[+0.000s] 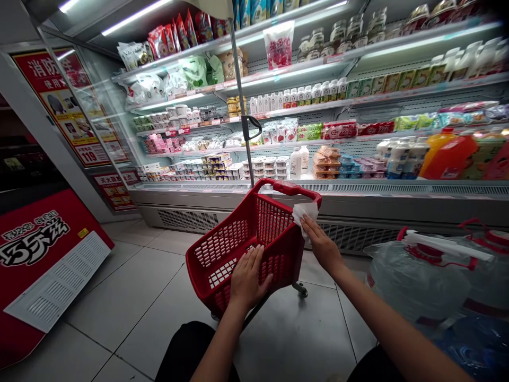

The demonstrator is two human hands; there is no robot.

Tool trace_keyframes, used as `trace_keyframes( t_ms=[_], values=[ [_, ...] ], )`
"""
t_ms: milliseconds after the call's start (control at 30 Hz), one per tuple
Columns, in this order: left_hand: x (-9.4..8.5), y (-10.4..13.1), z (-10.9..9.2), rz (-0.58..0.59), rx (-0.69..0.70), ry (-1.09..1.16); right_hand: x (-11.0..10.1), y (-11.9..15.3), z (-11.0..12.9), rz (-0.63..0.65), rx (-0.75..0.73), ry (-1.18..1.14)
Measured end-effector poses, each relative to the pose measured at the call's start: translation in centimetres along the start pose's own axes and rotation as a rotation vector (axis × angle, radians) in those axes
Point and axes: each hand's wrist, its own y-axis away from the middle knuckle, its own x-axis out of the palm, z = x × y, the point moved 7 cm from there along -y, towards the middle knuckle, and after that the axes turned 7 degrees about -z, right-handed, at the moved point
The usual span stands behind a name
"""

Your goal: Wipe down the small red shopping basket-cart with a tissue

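A red plastic shopping basket (222, 249) on small wheels stands tilted on the tiled floor in front of me. My left hand (248, 277) lies flat over its near rim, fingers spread on the mesh. My right hand (321, 245) presses a crumpled white cloth (304, 213) against the basket's right upper edge, near the red handle (286, 187). The basket holds nothing that I can see.
An open refrigerated shelf unit (318, 188) full of dairy and drinks runs behind the basket. A grey pole with a black handle (247, 132) rises behind it. Large water jugs (421, 276) sit at right. A red freezer cabinet (43, 260) stands at left.
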Motion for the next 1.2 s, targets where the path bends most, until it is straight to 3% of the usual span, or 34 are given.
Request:
trace_keyframes(
  t_ms=[167,467,533,700,800,867,933,1100,1200],
  values=[
    [0.0,0.0,-0.1,0.008,0.008,-0.004,0.7,2.5,1.4,-0.014,0.022,-0.018],
    [0.4,-0.6,-0.9,-0.007,-0.014,0.034,2.9,1.2,3.0,-0.02,0.072,-0.045],
    [0.6,-0.9,-1.1,-0.007,-0.019,0.046,3.8,1.7,4.8,0.017,0.067,-0.084],
    [1.0,-1.6,-1.3,-0.015,-0.022,0.066,5.4,3.6,12.3,0.119,-0.096,-0.274],
    [0.6,-1.7,-0.9,0.022,-0.01,0.093,5.4,3.9,14.1,0.135,-0.224,-0.336],
    [0.0,-1.3,-0.1,0.063,0.002,0.096,5.1,3.6,13.0,0.147,-0.317,-0.339],
    [-0.8,-0.5,1.1,0.101,0.003,0.062,4.6,2.8,9.9,0.139,-0.321,-0.293],
    [-2.8,2.4,4.1,0.102,-0.004,-0.055,2.3,0.1,0.7,0.04,-0.003,-0.131],
    [-3.1,3.1,4.7,0.082,-0.012,-0.069,0.8,-1.3,-1.8,-0.064,0.159,-0.143]
  ],
)
